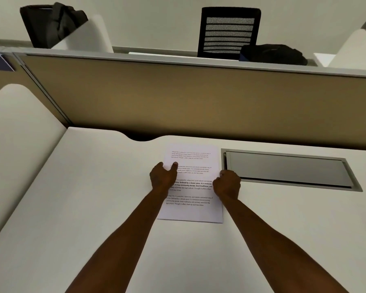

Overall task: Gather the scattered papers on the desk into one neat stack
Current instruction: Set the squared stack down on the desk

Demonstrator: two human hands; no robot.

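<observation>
Top sheet of the paper stack (191, 182) reads "strong community bonds", left hand (163, 176) pinching its left edge, thumb on top, right hand (227, 183) curled against its right edge.

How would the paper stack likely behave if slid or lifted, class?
The papers look thin and flat, so they would probably flop if lifted by one edge. The desk looks smooth, so sheets may slide and fan apart unless both hands, left and right, squeeze the edges.
</observation>
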